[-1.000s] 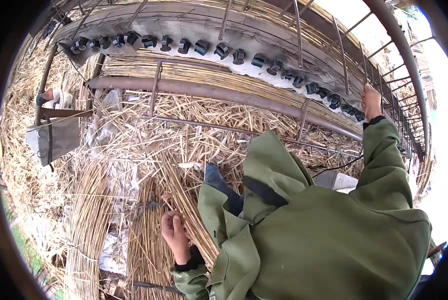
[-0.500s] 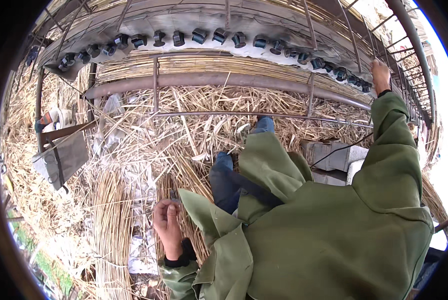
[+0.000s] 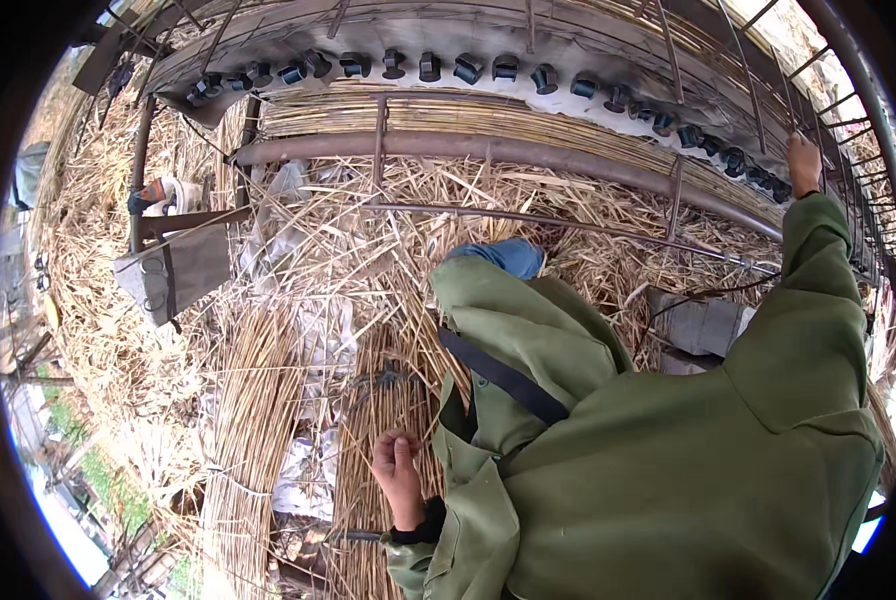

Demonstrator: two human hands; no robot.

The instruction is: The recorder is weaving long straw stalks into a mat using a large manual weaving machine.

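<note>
My left hand (image 3: 400, 478) is low in the middle, over a bundle of dry reeds (image 3: 373, 400). Its thumb presses against curled fingers; anything between them is too small to make out. At the upper right, my right hand (image 3: 804, 165) reaches out to a metal frame, at the end of a row of dark spools (image 3: 468, 68). The fingers bend at the frame's rods, and what they grip is hidden. The spools hang in a curve along the beam, with a mat of laid reeds (image 3: 418, 118) behind and below them.
A rusty pipe (image 3: 368, 146) and a thinner rod (image 3: 528, 216) cross in front of me. Loose straw (image 3: 368, 240) covers the ground. Another reed bundle (image 3: 248, 420) lies at left, near a grey panel (image 3: 178, 265). Grey blocks (image 3: 693, 322) sit beside my right arm.
The scene has shifted rightward in the view. My legs have moved: a blue-trousered leg shows beneath the green coat, and the lower leg at left is now out of sight. My right arm stays outstretched.
</note>
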